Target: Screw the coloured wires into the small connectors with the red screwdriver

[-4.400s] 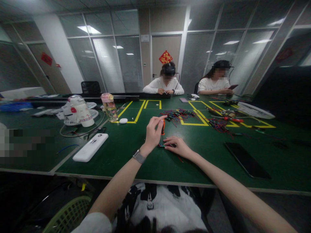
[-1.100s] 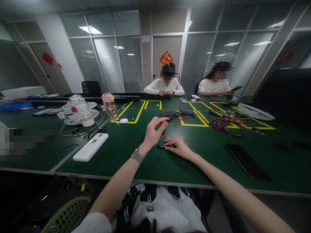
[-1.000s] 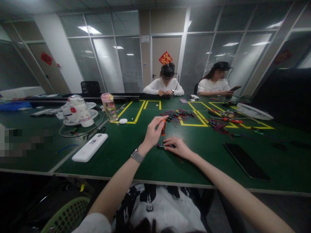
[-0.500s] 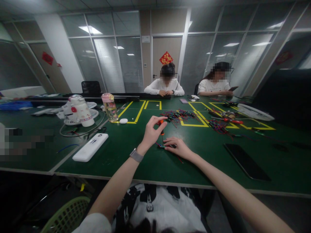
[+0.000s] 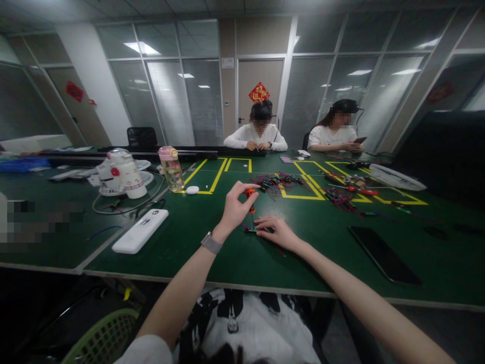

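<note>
An orange-and-black screwdriver (image 5: 251,201) stands nearly upright in my left hand (image 5: 237,205), gripped at its handle between thumb and fingers. Its thin shaft points down to a small green circuit board (image 5: 250,230) with red and dark wires, lying on the green table. From the right, my right hand (image 5: 278,232) pinches the end of this board against the tabletop. Fingers hide part of the board, and whether the tip sits in a screw is too small to tell. Beyond my hands lies a pile of wired boards (image 5: 278,182).
A white power bank (image 5: 141,231) lies to the left, a black phone (image 5: 382,253) to the right. A clear bottle (image 5: 171,169) and white kettle-like item (image 5: 121,174) stand at the left. More wired boards (image 5: 339,198) lie at right. Two people sit opposite.
The screwdriver handle looks slightly turned in my left hand; both hands stay in nearly the same place. Opposite, the middle person's hands have shifted a little.
</note>
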Demonstrator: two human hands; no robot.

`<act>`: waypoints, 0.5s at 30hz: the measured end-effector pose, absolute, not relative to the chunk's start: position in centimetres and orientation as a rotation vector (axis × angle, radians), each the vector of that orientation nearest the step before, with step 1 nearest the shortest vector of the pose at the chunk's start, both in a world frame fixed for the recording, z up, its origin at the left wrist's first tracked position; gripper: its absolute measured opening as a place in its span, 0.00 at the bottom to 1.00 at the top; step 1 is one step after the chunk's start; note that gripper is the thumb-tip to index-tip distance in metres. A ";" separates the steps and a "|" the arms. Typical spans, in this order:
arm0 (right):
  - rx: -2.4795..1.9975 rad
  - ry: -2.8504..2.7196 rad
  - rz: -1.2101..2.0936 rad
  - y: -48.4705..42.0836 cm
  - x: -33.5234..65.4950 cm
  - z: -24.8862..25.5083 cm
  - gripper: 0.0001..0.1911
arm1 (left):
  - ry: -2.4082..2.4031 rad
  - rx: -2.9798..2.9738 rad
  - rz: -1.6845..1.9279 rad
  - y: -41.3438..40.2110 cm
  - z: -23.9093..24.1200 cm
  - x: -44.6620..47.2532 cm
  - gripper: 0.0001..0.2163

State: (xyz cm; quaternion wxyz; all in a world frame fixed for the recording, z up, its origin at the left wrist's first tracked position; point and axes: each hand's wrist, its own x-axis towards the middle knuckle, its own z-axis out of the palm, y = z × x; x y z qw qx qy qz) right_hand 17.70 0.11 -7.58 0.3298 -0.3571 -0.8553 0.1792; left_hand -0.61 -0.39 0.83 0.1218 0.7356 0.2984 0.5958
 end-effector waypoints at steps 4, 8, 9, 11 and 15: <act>-0.948 -2.235 0.477 0.0 17.7 -7.5 0.08 | 0.852 2.129 1.696 -0.3 0.6 -0.5 0.10; -0.945 -2.233 0.477 0.1 17.7 -7.5 0.08 | 0.754 2.095 1.653 -0.6 0.7 -0.3 0.14; -0.943 -2.234 0.476 0.1 17.7 -7.5 0.08 | 0.752 2.100 1.650 -0.7 0.7 -0.3 0.14; -0.945 -2.233 0.476 0.0 17.7 -7.5 0.08 | 0.777 2.118 1.654 -0.7 0.8 -0.3 0.13; -0.961 -2.228 0.481 0.0 17.6 -7.4 0.09 | 0.851 2.143 1.729 -0.6 0.7 -0.3 0.09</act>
